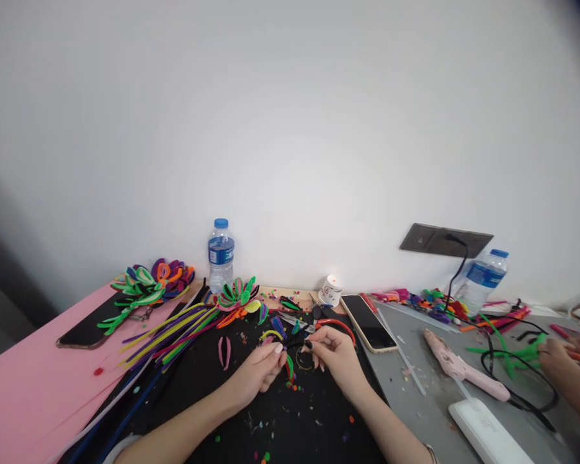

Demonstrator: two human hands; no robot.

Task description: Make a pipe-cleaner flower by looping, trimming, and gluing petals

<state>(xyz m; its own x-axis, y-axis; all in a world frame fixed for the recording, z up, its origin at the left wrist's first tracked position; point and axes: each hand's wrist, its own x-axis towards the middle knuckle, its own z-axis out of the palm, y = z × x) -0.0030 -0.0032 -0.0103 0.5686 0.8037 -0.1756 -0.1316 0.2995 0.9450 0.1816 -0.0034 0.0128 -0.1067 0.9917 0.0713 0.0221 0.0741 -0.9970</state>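
A short black pipe cleaner (296,339) stretches between my two hands over the black mat. My left hand (257,375) pinches its left end between thumb and finger. On its other side, my right hand (337,357) is closed at the right end, its fingertips pressed together. Around them lie small looped pipe-cleaner pieces, including a red and green loop (290,369) below and a purple loop (278,327) above. A pink loop (224,352) rests farther left. Scissors and pliers with red handles (337,322) lie partly behind my right hand.
Long pipe cleaners (178,335) and a pipe-cleaner flower (239,295) lie left, near a water bottle (221,256). A paper cup (330,291) and phone (370,323) stand right of centre. Farther right are a pink glue gun (464,368), its cord and another person's hands (563,357).
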